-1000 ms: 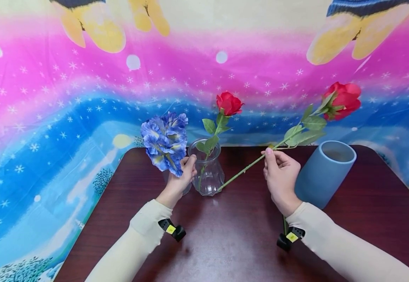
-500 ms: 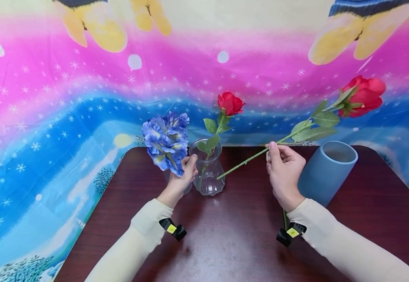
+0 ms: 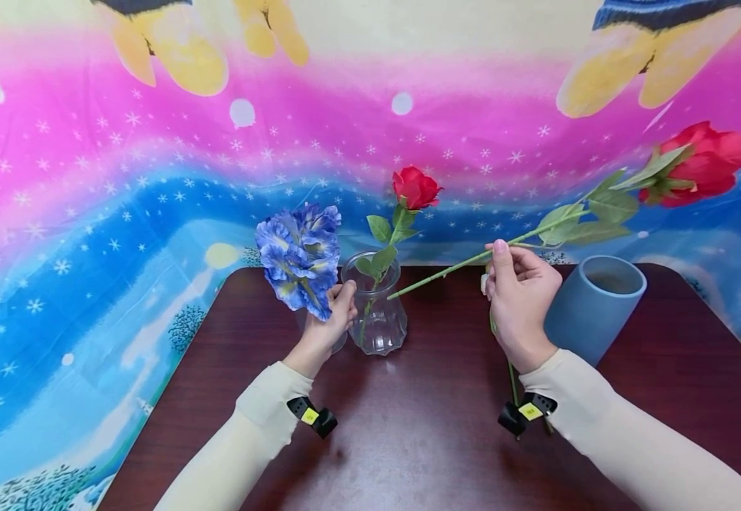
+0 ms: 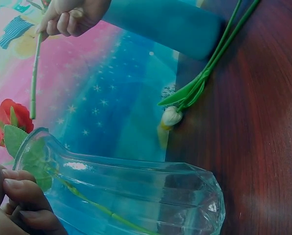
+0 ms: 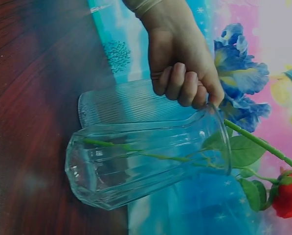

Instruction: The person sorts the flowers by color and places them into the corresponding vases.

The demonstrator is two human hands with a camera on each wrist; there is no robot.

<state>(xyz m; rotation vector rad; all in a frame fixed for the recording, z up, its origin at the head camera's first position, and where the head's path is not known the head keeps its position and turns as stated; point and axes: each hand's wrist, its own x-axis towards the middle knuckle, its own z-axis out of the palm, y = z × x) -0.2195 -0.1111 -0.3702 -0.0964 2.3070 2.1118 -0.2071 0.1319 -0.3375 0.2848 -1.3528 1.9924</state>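
Note:
My right hand (image 3: 524,305) pinches the green stem of a red rose (image 3: 703,167) between thumb and fingers. The bloom leans up to the right, and the cut stem end points left, overlapping the glass vase's neck in the head view. In the right wrist view that stem (image 5: 263,145) ends close to the vase's rim. My left hand (image 3: 327,326) grips the rim of the clear faceted glass vase (image 3: 380,330), which stands upright. Inside it is another red rose (image 3: 415,188). A blue iris (image 3: 300,255) rises just behind my left hand.
Behind the left hand stands a ribbed glass (image 5: 119,103). A matte blue-grey vase (image 3: 590,312) stands beyond my right wrist. A white tulip (image 4: 171,116) with long green stems lies on the dark wooden table (image 3: 409,440). A patterned cloth (image 3: 319,128) hangs at the back.
My right hand has moved up and slightly right with the rose. Its stem end has risen from near the vase's base to the neck. The left hand and vase have stayed put.

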